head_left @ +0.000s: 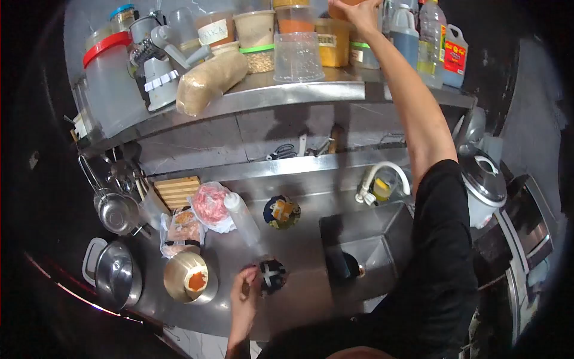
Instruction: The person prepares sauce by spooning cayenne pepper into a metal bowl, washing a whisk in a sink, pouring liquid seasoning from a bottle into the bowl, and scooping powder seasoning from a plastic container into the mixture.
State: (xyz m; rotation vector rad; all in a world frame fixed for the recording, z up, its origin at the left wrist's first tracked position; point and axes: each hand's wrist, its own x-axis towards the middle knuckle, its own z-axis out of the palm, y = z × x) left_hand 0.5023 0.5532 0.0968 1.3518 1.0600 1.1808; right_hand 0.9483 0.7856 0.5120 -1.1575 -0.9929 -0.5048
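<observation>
My right hand (359,13) reaches up to the shelf, its fingers closed round an orange-brown container (341,8) at the top edge of the view. Below that hand stands a yellow spice tub (332,45). My left hand (244,286) is low over the steel counter with its fingers curled; what it holds, if anything, is too small to make out. Left of it sits a metal bowl (179,278) with orange-red powder on pale contents. Behind the bowl are a bag of pinkish meat (210,203), a second bag of meat (182,227) and a clear squeeze bottle (242,218).
The steel shelf (287,93) carries tubs, a grinder (161,72), a red-lidded container (110,90) and bottles (431,42). A sink (368,257) with a white tap hose (388,167) lies at the right. An empty pot (118,274) stands at far left, near a wooden board (177,191).
</observation>
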